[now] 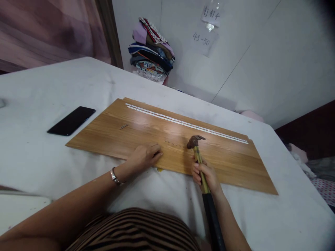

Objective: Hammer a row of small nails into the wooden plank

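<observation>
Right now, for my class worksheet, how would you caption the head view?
Right hand gripping a claw hammer over a wood-grain board, left hand resting at its near edge.

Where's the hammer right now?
Right of centre in the head view, the hammer is gripped in the right hand, its head by the row of small dark specks on the wooden board.

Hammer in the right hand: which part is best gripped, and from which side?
On the hammer, probably the black lower handle, from the near right: it is long, straight and slants that way, well away from the hammer head. The right hand grips higher, around the yellow shaft.
</observation>
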Demonstrator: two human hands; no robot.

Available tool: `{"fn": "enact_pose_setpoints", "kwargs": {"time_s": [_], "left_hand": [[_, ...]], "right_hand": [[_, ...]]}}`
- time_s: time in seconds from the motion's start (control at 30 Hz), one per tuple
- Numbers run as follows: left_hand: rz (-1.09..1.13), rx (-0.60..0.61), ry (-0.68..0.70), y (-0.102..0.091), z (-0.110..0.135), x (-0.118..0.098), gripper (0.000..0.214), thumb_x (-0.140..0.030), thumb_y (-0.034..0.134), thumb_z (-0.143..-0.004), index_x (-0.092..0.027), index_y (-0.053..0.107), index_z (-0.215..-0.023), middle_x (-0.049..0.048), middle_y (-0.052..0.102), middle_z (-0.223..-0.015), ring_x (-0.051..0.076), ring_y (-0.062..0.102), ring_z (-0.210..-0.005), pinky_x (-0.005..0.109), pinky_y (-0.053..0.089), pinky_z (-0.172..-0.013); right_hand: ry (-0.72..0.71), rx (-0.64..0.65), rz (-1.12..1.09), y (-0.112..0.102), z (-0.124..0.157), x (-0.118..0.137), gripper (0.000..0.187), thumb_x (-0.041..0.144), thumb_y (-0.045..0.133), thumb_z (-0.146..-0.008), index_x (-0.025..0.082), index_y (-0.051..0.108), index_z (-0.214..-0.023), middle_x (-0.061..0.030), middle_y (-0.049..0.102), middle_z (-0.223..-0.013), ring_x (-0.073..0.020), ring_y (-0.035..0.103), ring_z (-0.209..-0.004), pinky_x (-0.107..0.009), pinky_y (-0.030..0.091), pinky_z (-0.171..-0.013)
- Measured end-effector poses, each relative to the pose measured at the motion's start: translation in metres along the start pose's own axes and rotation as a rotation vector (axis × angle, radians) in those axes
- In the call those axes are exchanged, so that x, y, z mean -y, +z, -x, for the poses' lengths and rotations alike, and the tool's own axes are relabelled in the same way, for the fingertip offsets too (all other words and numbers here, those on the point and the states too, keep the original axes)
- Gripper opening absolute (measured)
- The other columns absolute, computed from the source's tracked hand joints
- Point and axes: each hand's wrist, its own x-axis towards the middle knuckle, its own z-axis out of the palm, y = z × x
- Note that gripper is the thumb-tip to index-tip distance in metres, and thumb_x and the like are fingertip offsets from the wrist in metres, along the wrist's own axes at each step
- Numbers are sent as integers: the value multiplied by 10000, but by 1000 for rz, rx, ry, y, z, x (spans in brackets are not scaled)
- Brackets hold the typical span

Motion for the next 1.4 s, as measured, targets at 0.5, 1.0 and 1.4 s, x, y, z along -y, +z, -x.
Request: {"fn": "enact_pose_setpoints", "kwargs": {"time_s": [0.5,1.0,1.4], "left_hand": [[18,-6,-5,4,-2,3,239,-332,443,-935,-185,528,-768,13,562,-783,144,536,-728,278,389,-680],[-6,-20,-8,5,-3,4,222,-333,451,-926,-193,527,-771,13,582,-802,142,546,-748,267,393,-689],[6,-30,-14,1,-3,0,216,-317,461,-914,-191,528,-752,18,584,-791,151,542,-737,278,386,-677]], "right_hand": [[-3,14,31,0,-3,2,301,251,654,-701,175,562,-977,108,444,-507,-44,349,-309,-149,267,-278],[-22,-8,24,-4,-6,-2,325,275,660,-674,179,553,-965,118,443,-494,-48,353,-304,-148,279,-264],[-23,8,14,-4,-7,-2,319,272,675,-658,183,561,-942,118,447,-489,-45,346,-300,-145,267,-265]]}}
